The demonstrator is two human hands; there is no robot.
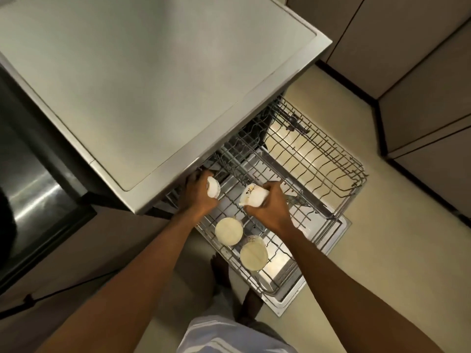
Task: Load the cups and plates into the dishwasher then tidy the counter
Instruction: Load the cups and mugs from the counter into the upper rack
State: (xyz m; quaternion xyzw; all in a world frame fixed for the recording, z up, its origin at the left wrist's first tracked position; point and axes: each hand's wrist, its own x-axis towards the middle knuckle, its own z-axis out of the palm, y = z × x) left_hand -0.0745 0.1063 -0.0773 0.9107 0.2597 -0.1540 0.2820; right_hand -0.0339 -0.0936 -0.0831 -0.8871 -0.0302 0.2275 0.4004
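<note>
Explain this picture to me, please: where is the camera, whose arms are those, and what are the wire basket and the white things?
There is no robot here. The single picture comes from a camera worn on a person's head, looking down, so the two bare arms are that person's own.

Below the grey counter a dishwasher stands open, with its wire rack pulled out above the lowered door.

The left hand holds a small white cup near the counter's edge. The right hand grips another white cup, tipped on its side over the rack.

Two more cups already sit in the rack nearer the person: one and a second beside it, both showing round pale faces. Whether those are bases or openings I cannot tell.

The far half of the rack looks empty.
</note>
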